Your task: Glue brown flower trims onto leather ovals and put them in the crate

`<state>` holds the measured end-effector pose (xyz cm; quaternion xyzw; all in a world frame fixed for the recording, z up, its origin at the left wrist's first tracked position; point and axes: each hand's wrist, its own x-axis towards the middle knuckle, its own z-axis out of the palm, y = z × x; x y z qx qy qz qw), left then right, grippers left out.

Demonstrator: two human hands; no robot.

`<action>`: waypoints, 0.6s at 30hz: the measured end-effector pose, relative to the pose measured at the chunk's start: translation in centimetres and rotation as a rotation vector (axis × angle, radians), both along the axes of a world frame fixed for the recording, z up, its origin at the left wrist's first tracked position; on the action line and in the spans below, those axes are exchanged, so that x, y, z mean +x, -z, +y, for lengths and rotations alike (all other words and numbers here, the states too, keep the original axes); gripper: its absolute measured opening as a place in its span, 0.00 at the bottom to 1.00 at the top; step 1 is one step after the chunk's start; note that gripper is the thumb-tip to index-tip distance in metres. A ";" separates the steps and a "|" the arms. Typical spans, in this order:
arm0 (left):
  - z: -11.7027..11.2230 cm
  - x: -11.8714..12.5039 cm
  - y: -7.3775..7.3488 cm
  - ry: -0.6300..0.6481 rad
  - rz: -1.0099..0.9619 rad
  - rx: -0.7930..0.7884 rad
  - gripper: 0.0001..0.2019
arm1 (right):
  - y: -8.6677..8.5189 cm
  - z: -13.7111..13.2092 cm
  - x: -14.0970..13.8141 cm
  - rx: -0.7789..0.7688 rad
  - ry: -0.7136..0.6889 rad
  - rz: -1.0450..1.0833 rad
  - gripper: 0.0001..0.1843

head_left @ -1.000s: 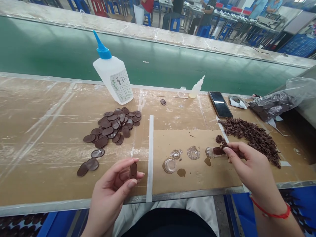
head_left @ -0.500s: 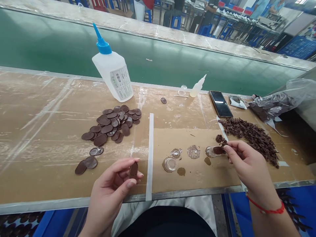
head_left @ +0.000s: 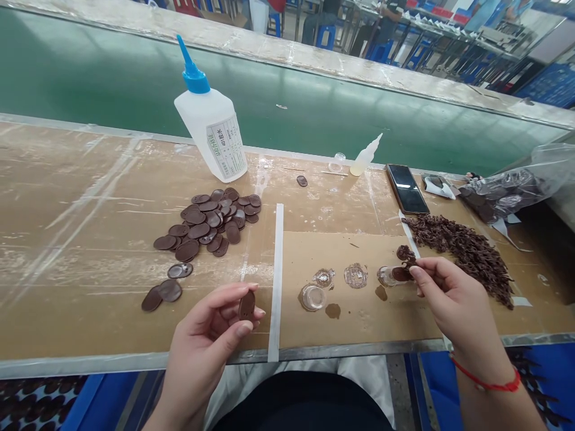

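My left hand (head_left: 215, 335) pinches a dark brown oval piece (head_left: 247, 306) upright between thumb and fingers; small holes show near its lower end. Over at the right, my right hand (head_left: 449, 293) is closed on a small dark brown curly piece (head_left: 406, 254). Just under those fingertips, a brown patch (head_left: 401, 274) shows at a small clear cup (head_left: 385, 275); whether it belongs to the held piece I cannot tell. Beyond my left hand lies a pile of brown oval pieces (head_left: 213, 218). A heap of curly brown pieces (head_left: 467, 254) sits beyond my right hand.
A large white bottle with a blue nozzle (head_left: 215, 134) stands at the back, and a small squeeze bottle (head_left: 365, 157) farther right. Near it are a phone (head_left: 407, 188) and a plastic bag of brown pieces (head_left: 507, 191). Another clear cup (head_left: 313, 297) stands mid-table beside white tape (head_left: 275, 281).
The whole view has shifted slightly to the right. Both hands keep their holds and stay in nearly the same places over the table.
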<state>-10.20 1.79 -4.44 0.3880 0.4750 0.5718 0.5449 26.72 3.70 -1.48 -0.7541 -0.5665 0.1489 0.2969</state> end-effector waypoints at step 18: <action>-0.3 0.8 -1.0 -0.014 -0.180 0.039 0.16 | -2.0 -1.7 -0.9 0.042 -0.050 0.075 0.16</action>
